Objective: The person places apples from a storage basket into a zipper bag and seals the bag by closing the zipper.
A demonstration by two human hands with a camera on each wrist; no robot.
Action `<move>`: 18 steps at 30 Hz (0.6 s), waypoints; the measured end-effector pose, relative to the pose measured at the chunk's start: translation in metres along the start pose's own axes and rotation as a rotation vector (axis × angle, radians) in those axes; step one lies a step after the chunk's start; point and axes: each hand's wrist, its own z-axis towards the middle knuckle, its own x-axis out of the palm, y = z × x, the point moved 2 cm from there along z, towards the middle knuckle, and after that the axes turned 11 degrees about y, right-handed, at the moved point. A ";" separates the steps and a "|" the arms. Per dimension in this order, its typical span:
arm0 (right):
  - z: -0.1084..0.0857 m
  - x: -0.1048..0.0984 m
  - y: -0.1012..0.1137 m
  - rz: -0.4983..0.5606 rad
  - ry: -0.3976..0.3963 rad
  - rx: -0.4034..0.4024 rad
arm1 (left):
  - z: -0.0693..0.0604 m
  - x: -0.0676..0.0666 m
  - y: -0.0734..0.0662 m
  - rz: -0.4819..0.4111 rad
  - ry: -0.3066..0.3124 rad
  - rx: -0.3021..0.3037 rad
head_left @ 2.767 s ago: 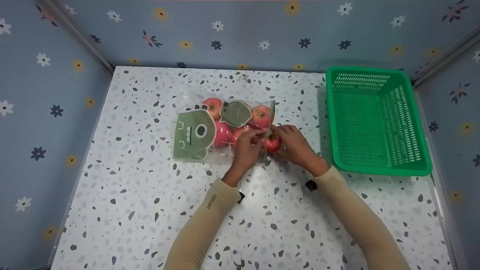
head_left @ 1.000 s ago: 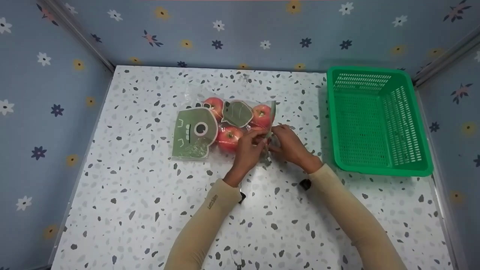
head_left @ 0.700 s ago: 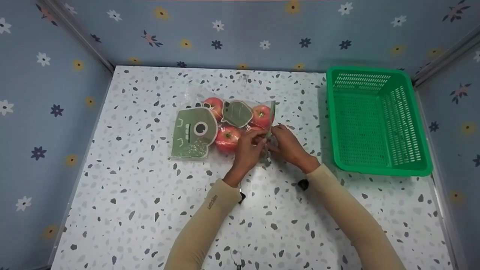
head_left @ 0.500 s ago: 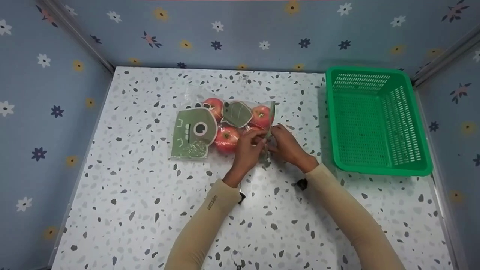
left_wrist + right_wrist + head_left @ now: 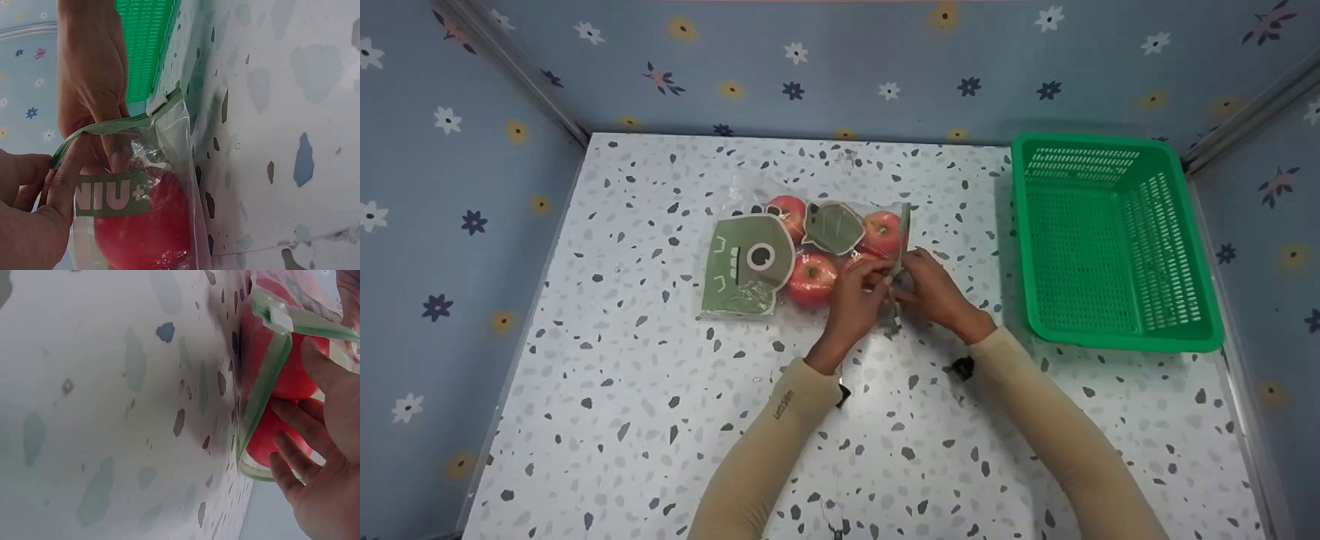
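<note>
A clear zip bag [image 5: 746, 262] with green cartoon prints lies flat on the table, its mouth facing right. Several red apples [image 5: 812, 277] are inside it. My left hand [image 5: 855, 300] pinches the green zip strip [image 5: 112, 126] at the mouth, as the left wrist view shows. A white zip slider [image 5: 156, 104] sits near the strip's end. My right hand [image 5: 937, 292] reaches into the mouth from the right. In the right wrist view its fingers are extended and touch the apples [image 5: 295, 377] just inside the parted green edges.
A green slotted plastic basket [image 5: 1027, 247] stands at the right on the speckled white table [image 5: 660, 420]. Flowered blue panels [image 5: 840, 67] enclose the back and both sides.
An apple under my right hand at the bag's mouth has gone inside. The apple left of my left hand shifted and turned. My right hand moved slightly left; the left stayed put.
</note>
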 end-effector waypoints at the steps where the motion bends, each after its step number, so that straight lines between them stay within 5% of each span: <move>1: 0.000 0.000 0.000 -0.001 0.002 0.003 | 0.000 0.000 0.000 0.002 -0.001 0.004; 18: 0.004 0.006 0.006 0.014 -0.005 0.071 | -0.001 0.001 -0.002 -0.020 0.018 -0.025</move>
